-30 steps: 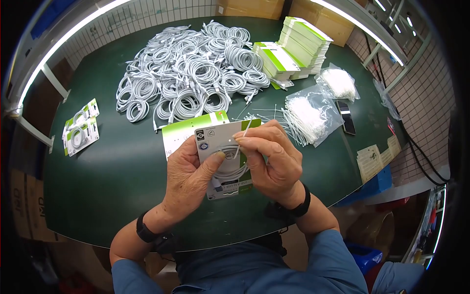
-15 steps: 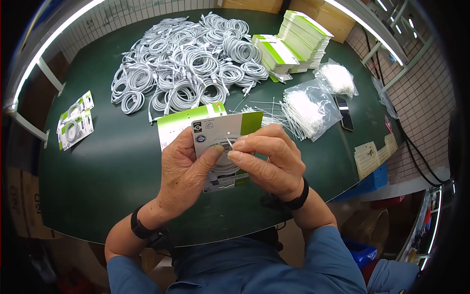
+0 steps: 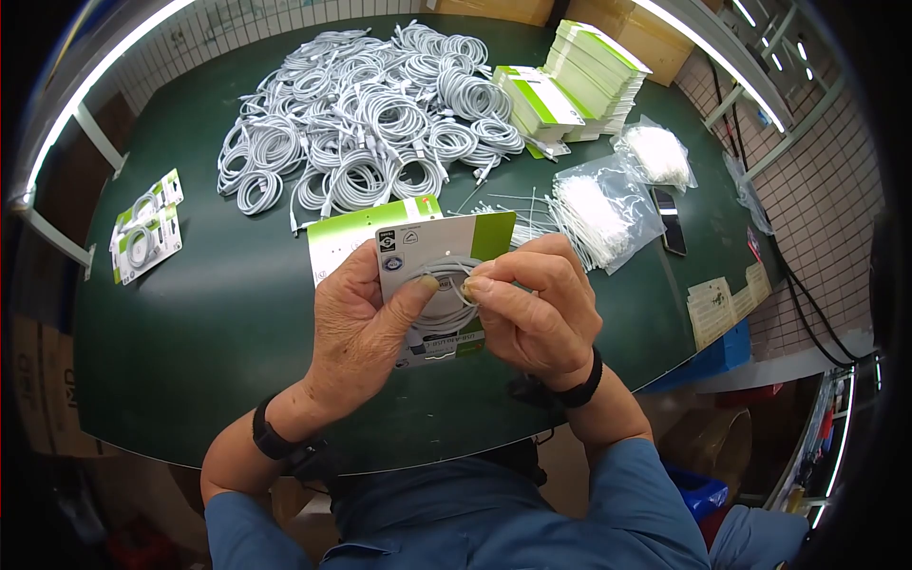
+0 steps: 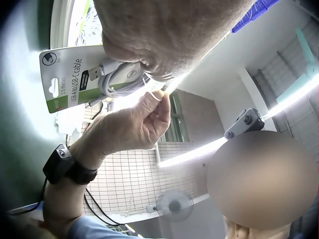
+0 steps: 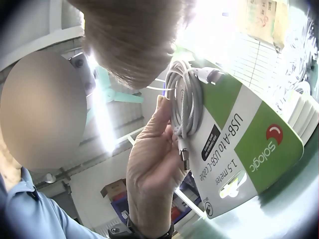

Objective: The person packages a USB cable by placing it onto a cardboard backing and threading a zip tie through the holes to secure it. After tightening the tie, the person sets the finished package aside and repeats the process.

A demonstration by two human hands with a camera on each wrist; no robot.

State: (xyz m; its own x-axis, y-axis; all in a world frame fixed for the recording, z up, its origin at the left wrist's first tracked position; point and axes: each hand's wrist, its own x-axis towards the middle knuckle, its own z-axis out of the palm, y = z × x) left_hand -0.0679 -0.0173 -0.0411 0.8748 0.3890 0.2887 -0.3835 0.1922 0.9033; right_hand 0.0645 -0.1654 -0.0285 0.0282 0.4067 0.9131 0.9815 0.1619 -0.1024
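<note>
The left hand (image 3: 357,323) grips a white and green card (image 3: 401,264) by its left side, its thumb pressing a coiled white cable (image 3: 439,321) against it. At the coil's right side the right hand (image 3: 541,309) pinches a thin white tie, thumb against index finger. In the left wrist view the tie runs as a small loop by the coil (image 4: 117,85). The right wrist view shows the printed card (image 5: 234,149) with the cable (image 5: 185,99) on it, both plugs visible, and the left hand (image 5: 154,169) behind.
Beyond the hands lie a heap of coiled cables (image 3: 370,114), another card (image 3: 328,249), stacked cards (image 3: 594,71), bags of white ties (image 3: 600,214) and a phone (image 3: 671,220). Two carded cables (image 3: 147,228) lie at the left of the green table (image 3: 199,361).
The tie's long end, which stood up above the card a second ago, is now down by the coil. The right fingers moved down with it, then slightly right.
</note>
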